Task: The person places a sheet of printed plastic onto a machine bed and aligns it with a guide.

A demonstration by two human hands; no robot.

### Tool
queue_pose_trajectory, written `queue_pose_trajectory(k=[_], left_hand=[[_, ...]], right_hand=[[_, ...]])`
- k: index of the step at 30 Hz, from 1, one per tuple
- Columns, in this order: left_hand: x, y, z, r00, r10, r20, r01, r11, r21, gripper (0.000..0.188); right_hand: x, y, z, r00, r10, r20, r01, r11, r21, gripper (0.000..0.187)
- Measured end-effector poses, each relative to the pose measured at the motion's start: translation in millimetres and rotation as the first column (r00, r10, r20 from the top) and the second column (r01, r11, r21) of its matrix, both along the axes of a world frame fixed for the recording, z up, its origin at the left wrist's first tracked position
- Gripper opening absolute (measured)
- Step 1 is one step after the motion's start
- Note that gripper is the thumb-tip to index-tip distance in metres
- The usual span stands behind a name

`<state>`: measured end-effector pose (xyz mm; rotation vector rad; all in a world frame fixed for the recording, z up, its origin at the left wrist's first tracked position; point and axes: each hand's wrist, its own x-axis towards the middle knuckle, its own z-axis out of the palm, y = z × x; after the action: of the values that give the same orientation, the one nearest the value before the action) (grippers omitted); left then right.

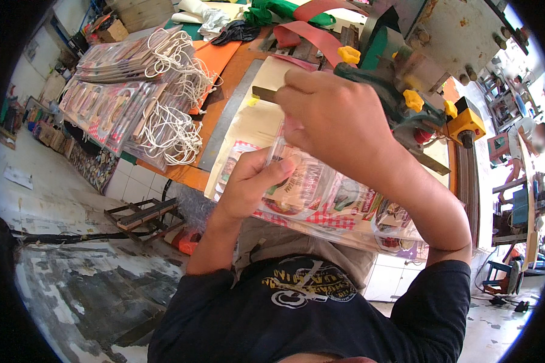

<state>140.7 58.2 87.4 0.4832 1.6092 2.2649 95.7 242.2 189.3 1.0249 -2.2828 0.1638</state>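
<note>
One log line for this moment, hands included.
left hand: thumb on printed plastic | right hand: over it, grip unclear | corded stack: left

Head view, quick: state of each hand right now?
Left hand: closed on a printed plastic piece.
Right hand: curled closed; whether it holds anything is hidden.

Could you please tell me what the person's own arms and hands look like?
Both the left hand and the right hand are ungloved, and no watch or bracelet shows at either wrist. The forearms are uncovered. Plain black short sleeves cover the upper arms; they belong to a black T-shirt with a yellowish and white chest print.
</note>
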Motion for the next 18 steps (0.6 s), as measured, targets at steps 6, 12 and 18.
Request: queue_pose_trajectory(k=[6,12,18], left_hand=[[-1.7,0.3,7.9,1.0,0.02,-0.007,-0.019,0.999,0.03,0.031],[-3.9,-15.7,2.6,0.995,0.021,-0.1,-0.016,0.999,0.048,0.032],[-6.2,-37.3,-9.7,0.967,0.15,-0.208,-0.141,0.988,0.056,0.032]], right_hand=[[8.2,11.5,5.2,0.982,-0.176,0.067,0.182,0.977,-0.114,0.012],[16.7,18.8,11.6,0.942,-0.326,-0.072,0.304,0.927,-0.218,0.013],[23.8,49.8,27.0,0.966,-0.249,-0.073,0.214,0.923,-0.319,0.016]])
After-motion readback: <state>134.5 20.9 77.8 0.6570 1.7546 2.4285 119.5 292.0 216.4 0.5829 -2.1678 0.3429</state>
